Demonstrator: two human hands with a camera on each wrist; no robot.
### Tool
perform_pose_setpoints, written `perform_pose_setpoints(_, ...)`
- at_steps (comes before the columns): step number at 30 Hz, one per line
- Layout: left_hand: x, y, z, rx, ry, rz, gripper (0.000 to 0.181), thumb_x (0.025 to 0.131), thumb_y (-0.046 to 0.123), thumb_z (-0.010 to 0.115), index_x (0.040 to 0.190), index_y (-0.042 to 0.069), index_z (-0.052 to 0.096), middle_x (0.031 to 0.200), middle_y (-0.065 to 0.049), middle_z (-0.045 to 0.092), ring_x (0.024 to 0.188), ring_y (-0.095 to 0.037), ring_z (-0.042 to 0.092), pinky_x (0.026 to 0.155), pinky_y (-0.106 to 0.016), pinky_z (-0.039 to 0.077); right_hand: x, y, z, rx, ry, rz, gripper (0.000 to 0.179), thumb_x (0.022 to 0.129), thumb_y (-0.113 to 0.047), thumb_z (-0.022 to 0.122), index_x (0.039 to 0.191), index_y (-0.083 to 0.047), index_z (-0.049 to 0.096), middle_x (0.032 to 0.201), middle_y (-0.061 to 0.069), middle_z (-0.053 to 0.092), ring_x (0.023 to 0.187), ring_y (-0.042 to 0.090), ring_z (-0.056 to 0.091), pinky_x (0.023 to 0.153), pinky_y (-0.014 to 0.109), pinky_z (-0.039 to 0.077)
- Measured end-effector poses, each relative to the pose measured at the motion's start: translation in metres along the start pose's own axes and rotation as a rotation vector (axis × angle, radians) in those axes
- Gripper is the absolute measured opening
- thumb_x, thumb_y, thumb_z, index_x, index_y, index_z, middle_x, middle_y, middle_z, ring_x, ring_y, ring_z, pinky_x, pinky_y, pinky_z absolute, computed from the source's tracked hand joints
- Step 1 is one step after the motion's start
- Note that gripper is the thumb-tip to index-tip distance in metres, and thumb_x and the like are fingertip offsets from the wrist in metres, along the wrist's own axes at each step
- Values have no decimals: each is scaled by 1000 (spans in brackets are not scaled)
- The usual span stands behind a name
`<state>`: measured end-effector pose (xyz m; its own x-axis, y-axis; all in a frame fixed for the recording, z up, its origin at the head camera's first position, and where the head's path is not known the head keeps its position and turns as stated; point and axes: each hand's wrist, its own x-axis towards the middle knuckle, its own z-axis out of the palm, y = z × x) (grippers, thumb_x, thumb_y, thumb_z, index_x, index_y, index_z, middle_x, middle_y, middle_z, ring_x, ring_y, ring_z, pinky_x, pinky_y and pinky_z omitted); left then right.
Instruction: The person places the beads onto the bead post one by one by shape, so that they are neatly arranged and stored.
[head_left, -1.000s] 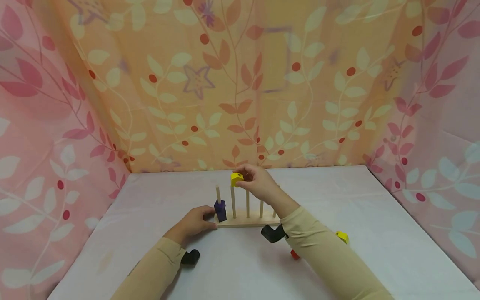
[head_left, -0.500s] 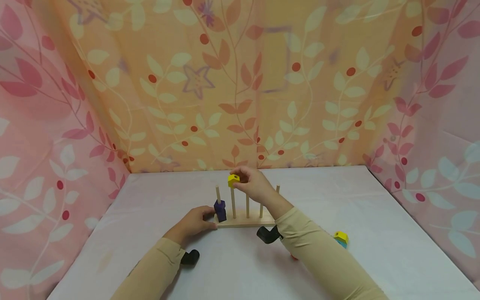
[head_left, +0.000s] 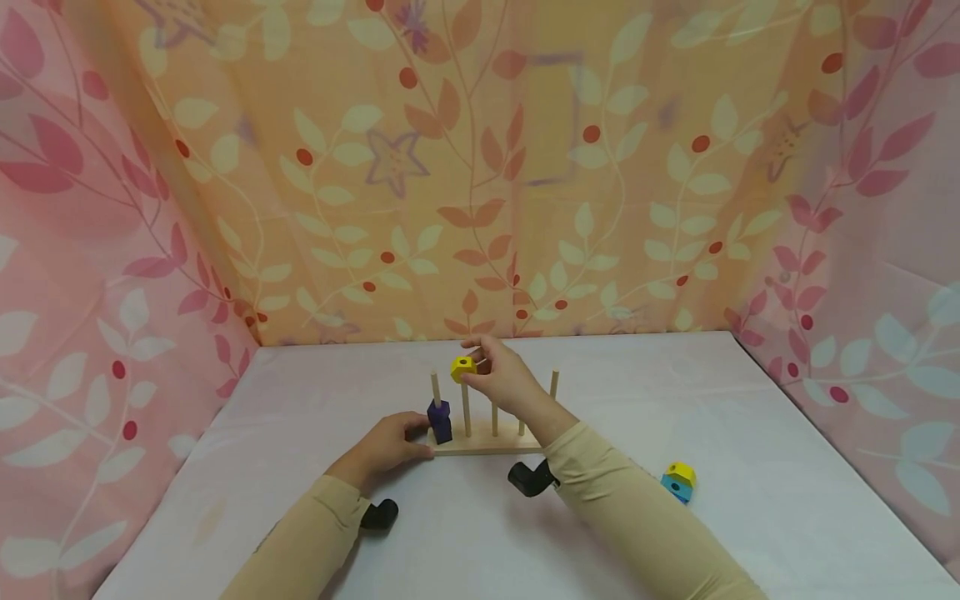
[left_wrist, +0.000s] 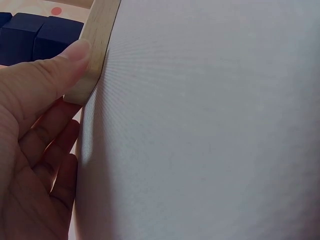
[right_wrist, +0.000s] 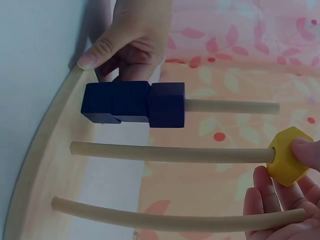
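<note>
My right hand (head_left: pixel 504 382) pinches a yellow hexagonal bead (head_left: pixel 462 368) at the top of the second peg from the left. In the right wrist view, that peg's tip (right_wrist: pixel 267 155) meets the hole of the bead. My left hand (head_left: pixel 388 443) grips the left end of the wooden peg stand (head_left: pixel 480 447), its thumb (left_wrist: pixel 77 50) on the base. Several dark purple-blue beads (right_wrist: pixel 132 103) are stacked on the leftmost peg, beside that hand. The third peg (right_wrist: pixel 175 221) is bare and passes in front of my right fingers in the right wrist view.
A second yellow bead (head_left: pixel 682 473) and a light blue bead (head_left: pixel 677 489) lie together on the white tabletop, right of my right sleeve (head_left: pixel 637 508). Black wrist-worn pieces jut from both sleeves, the right one (head_left: pixel 530 478) just in front of the stand. Patterned cloth (head_left: pixel 480 208) walls the table's back and sides.
My right hand has moved left and slightly down, bringing the yellow bead onto the second peg's tip. The light blue bead has come into view; a red one is now hidden behind the sleeve.
</note>
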<state>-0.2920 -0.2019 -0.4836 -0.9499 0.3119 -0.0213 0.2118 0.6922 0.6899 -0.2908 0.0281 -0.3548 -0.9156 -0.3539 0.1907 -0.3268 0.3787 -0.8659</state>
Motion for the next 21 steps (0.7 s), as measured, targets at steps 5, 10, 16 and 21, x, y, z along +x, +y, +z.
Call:
perform_pose_setpoints(5,0,1,0,-1,3,-7,50,71,26,78,117,15,62,116,1,60,117,-23,49,101,-47,34,-1,8,6,18,36,32,44,80,-8,70,119,-12,50,95,5,59,84,18,56,75,27,51)
perform_pose_setpoints(10,0,1,-1,6,7,2,50,70,27,78,116,15,63,115,1,60,116,-23,49,101,-47,34,-1,15,11,50,49,35,42,80,-8,70,116,-11,48,94,5,61,82,17,54,73,26,50)
perform_pose_setpoints(16,-1,2,-2,24,12,22,50,71,26,78,117,15,63,114,2,61,114,-23,50,100,-46,35,-4,19,14,48,52,45,27,80,-9,69,102,-8,54,91,5,61,80,16,56,73,26,52)
perform_pose_setpoints(21,-1,3,-2,31,12,24,50,71,26,78,117,15,63,114,1,61,115,-22,50,100,-45,35,-7,21,16,36,51,71,19,81,-11,69,96,-10,57,90,4,60,81,16,57,74,27,52)
